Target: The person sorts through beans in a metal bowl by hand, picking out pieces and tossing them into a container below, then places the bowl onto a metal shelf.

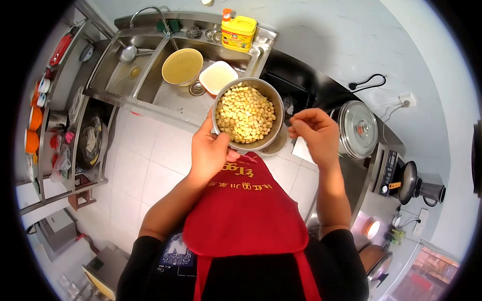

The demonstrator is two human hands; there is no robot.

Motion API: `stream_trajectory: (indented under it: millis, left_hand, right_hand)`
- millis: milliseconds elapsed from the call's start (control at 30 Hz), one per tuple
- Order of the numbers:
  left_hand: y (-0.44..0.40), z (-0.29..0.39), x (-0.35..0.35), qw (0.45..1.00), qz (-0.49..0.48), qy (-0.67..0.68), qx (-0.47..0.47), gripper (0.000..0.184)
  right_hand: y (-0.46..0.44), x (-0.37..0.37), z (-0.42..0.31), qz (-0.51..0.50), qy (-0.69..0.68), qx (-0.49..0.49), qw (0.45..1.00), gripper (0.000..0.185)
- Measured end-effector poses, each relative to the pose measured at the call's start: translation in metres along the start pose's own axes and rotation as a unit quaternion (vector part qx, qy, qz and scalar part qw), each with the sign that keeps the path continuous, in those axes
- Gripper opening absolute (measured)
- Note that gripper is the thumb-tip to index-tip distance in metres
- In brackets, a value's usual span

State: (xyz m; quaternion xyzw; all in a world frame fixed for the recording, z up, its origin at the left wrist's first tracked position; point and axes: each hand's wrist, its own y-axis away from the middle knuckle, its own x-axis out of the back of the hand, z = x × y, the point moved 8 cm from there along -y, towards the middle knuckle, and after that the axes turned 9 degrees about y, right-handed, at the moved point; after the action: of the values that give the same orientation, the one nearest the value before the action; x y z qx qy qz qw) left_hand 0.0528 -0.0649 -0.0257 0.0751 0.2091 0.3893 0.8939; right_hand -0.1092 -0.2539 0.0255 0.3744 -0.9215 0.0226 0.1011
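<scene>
1. Gripping a round metal pot (217, 114) at its side with the left hand (207, 153), thumb up by the rim and fingers reaching beneath, and keeping it over the front edge of a steel sink (168, 113).
2. Carrying in that pot a deep layer of pale yellow, bean-like pieces (245, 113), lying loose below the rim.
3. Raising the right hand (320, 138) just beside the pot, on its right, bending the fingers toward the thumb; being too small to tell at the fingertips whether anything is pinched.
4. Wearing a red apron (246, 215) with yellow lettering over a black short-sleeved top.
5. Facing the sink's two basins: in the right one, seeing a round yellow bowl (182, 66) of cloudy liquid beside a smaller white bowl (218, 78), near the drain (197, 89); in the left one, a long-handled strainer (128, 54).
6. Finding a yellow jug (238, 37) with an orange-red top at the back of the sink, near its right end.
7. Having a large lidded pot (359, 128) standing to the right, near a cooktop (387, 173), and open shelves (70, 95) of kitchenware to the left.
</scene>
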Motion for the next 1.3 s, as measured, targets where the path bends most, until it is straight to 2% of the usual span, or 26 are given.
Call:
stream_trajectory:
  millis: [67, 133, 167, 200, 233, 267, 300, 367, 400, 467, 500, 567, 600, 667, 767, 967, 1100, 1167, 1300]
  left_hand:
    - [0.001, 0.000, 0.000, 1.000, 0.010, 0.003, 0.009, 0.056]
    - [0.002, 0.002, -0.002, 1.000, 0.008, 0.003, 0.009, 0.055]
    - [0.002, 0.002, -0.002, 1.000, 0.010, 0.004, 0.006, 0.054]
    - [0.002, 0.002, -0.003, 1.000, 0.007, 0.004, 0.006, 0.054]
    - [0.001, 0.002, -0.002, 1.000, 0.006, -0.003, 0.009, 0.053]
    - [0.000, 0.002, -0.002, 1.000, 0.005, -0.009, 0.011, 0.053]
    - [0.000, 0.003, -0.002, 1.000, 0.004, -0.011, 0.010, 0.053]
    - [0.002, 0.002, -0.002, 1.000, 0.003, -0.021, 0.014, 0.053]
    - [0.001, 0.002, -0.001, 1.000, 0.004, -0.023, 0.015, 0.053]
    - [0.001, 0.000, -0.002, 0.999, -0.017, -0.022, 0.021, 0.070]
    - [0.001, 0.000, -0.002, 0.999, -0.018, -0.024, 0.022, 0.070]
    - [0.001, 0.004, -0.003, 1.000, -0.004, -0.009, 0.008, 0.053]
    - [0.002, 0.004, -0.003, 1.000, -0.004, -0.010, 0.007, 0.053]
    - [0.003, 0.005, -0.004, 1.000, -0.001, -0.004, 0.008, 0.055]
    - [0.003, 0.002, -0.004, 1.000, -0.004, 0.005, 0.000, 0.056]
    - [0.004, 0.000, -0.003, 1.000, -0.002, 0.014, 0.006, 0.057]
    - [0.005, 0.003, -0.003, 1.000, 0.003, 0.022, 0.000, 0.060]
    - [0.006, 0.002, -0.004, 1.000, -0.002, 0.022, 0.001, 0.062]
    - [0.005, 0.001, -0.003, 1.000, -0.014, 0.019, 0.008, 0.064]
  right_hand:
    - [0.000, 0.026, 0.021, 0.018, -0.002, -0.001, 1.000, 0.014]
    - [-0.003, 0.047, 0.044, 0.040, 0.185, -0.042, 0.981, 0.020]
    - [-0.003, 0.051, 0.051, 0.043, 0.185, -0.044, 0.981, 0.020]
    - [-0.003, 0.052, 0.040, 0.062, 0.353, 0.036, 0.933, 0.022]
    - [0.000, 0.048, 0.029, 0.078, 0.509, 0.114, 0.850, 0.025]
    - [0.005, 0.045, 0.017, 0.127, 0.520, 0.186, 0.824, 0.025]
    - [0.007, 0.040, 0.010, 0.128, 0.520, 0.185, 0.824, 0.025]
    - [0.011, 0.032, -0.001, 0.089, 0.378, 0.081, 0.918, 0.021]
    - [0.013, 0.022, -0.011, 0.089, 0.377, 0.080, 0.918, 0.021]
    - [0.020, -0.019, -0.035, 0.002, 0.369, 0.188, 0.910, 0.018]
    - [0.017, -0.028, -0.035, 0.004, 0.368, 0.187, 0.911, 0.018]
    - [0.015, -0.063, -0.043, -0.052, 0.449, 0.311, 0.836, 0.016]
    - [0.011, -0.069, -0.041, -0.052, 0.449, 0.312, 0.836, 0.016]
    - [0.003, -0.087, -0.028, -0.102, 0.503, 0.314, 0.798, 0.012]
    - [0.001, -0.097, -0.025, -0.116, 0.533, 0.343, 0.765, 0.005]
    - [0.001, -0.105, -0.028, -0.127, 0.573, 0.358, 0.727, 0.008]
    - [0.003, -0.103, -0.034, -0.126, 0.542, 0.347, 0.755, 0.006]
    - [0.000, -0.090, -0.042, -0.087, 0.455, 0.281, 0.840, 0.006]
    - [-0.016, -0.089, -0.042, -0.083, 0.420, 0.203, 0.881, 0.009]
